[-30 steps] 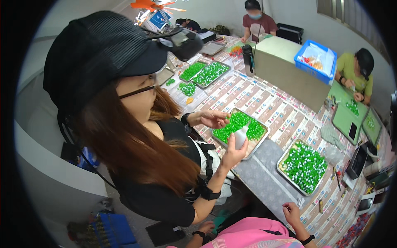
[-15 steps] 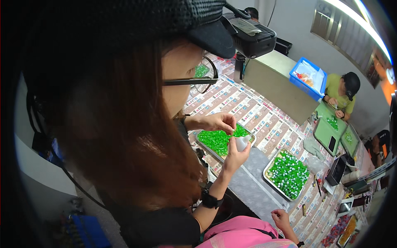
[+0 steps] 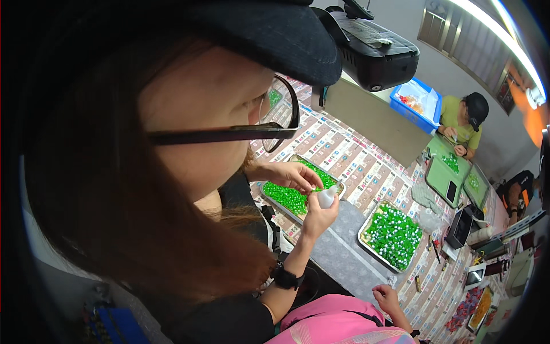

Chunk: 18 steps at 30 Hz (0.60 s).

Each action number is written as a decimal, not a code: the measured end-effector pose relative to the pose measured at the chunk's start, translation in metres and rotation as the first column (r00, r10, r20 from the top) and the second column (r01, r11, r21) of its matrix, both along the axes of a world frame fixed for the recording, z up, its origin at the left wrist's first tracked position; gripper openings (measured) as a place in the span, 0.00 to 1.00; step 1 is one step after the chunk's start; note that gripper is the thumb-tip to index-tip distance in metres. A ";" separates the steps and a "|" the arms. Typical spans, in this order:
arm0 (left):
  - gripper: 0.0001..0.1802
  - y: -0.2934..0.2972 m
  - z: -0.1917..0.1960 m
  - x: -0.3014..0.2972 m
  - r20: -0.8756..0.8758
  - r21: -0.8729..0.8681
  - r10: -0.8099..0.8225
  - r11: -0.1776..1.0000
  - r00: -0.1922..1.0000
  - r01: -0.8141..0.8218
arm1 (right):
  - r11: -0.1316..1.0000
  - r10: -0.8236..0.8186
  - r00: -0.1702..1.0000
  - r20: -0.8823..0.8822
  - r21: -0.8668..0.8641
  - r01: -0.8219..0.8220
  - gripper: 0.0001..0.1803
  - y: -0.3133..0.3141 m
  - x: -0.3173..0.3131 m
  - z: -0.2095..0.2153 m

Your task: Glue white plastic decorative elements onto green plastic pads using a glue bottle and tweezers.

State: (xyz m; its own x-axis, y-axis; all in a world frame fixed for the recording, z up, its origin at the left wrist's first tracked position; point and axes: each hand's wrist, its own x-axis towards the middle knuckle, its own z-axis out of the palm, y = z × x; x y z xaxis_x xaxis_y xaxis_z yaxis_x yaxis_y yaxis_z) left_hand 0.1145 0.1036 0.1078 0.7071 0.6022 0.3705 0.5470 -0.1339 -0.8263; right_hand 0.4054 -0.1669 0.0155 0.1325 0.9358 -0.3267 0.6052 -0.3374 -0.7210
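My right hand (image 3: pixel 387 299) is at the lower edge, beside my pink clothing (image 3: pixel 335 315), with its fingers curled in. Whatever it may hold is hidden. My left hand is out of view. Close on my left, a co-worker in a black cap and glasses holds a white squeeze bottle (image 3: pixel 327 198) in one hand (image 3: pixel 318 219). The co-worker's other hand (image 3: pixel 295 175) pinches at something too small to make out, close to the nozzle. Under those hands lies a metal tray (image 3: pixel 263 188) of green beads (image 3: pixel 286 196).
A second tray (image 3: pixel 362 234) of green and white pieces stands right of a grey mat (image 3: pixel 344 241). Beyond it are a glove (image 3: pixel 424 196), a phone (image 3: pixel 451 191) and a blue basket (image 3: pixel 427 121). Another person (image 3: pixel 467 123) works far right. The co-worker's head and black device (image 3: pixel 375 60) block much.
My view has shifted, so the co-worker's head and black device look larger. The co-worker's hands and the bottle appear slightly left of before. My right hand has barely moved.
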 end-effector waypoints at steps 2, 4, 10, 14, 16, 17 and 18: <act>0.09 -0.003 0.005 0.000 0.044 -0.107 0.003 0.994 0.999 0.001 | 1.000 0.002 1.000 0.004 -0.016 -0.002 0.10 0.000 0.000 0.000; 0.10 -0.006 0.010 0.000 0.019 -0.042 0.016 0.999 1.000 -0.015 | 1.000 0.004 1.000 0.007 -0.003 -0.003 0.10 0.000 0.000 -0.001; 0.11 -0.007 0.011 0.001 -0.002 -0.026 0.064 0.998 0.998 -0.064 | 1.000 0.001 1.000 0.006 -0.007 -0.001 0.10 0.002 -0.003 0.005; 0.08 -0.004 0.006 0.002 -0.050 -0.088 0.055 0.994 0.997 -0.060 | 1.000 -0.003 1.000 -0.004 -0.030 0.003 0.10 0.003 -0.006 0.006; 0.08 -0.004 0.007 0.002 -0.102 0.016 0.071 0.997 0.992 -0.070 | 1.000 0.007 1.000 0.004 -0.014 -0.006 0.10 0.003 -0.006 0.005; 0.07 -0.005 0.007 0.002 -0.110 -0.035 0.072 0.997 0.991 -0.076 | 1.000 0.017 1.000 0.010 -0.007 -0.017 0.10 0.003 -0.006 0.004; 0.07 -0.005 0.009 0.002 -0.121 0.039 0.081 0.996 0.989 -0.076 | 1.000 0.012 1.000 0.010 -0.006 -0.012 0.10 0.002 -0.006 0.004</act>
State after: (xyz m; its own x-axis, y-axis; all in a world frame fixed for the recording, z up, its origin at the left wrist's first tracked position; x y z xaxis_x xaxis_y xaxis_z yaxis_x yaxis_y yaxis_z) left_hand 0.1163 0.0984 0.1164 0.6995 0.6463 0.3049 0.4488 -0.0653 -0.8912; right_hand 0.3995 -0.1646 0.0194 0.1249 0.9353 -0.3312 0.6160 -0.3347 -0.7131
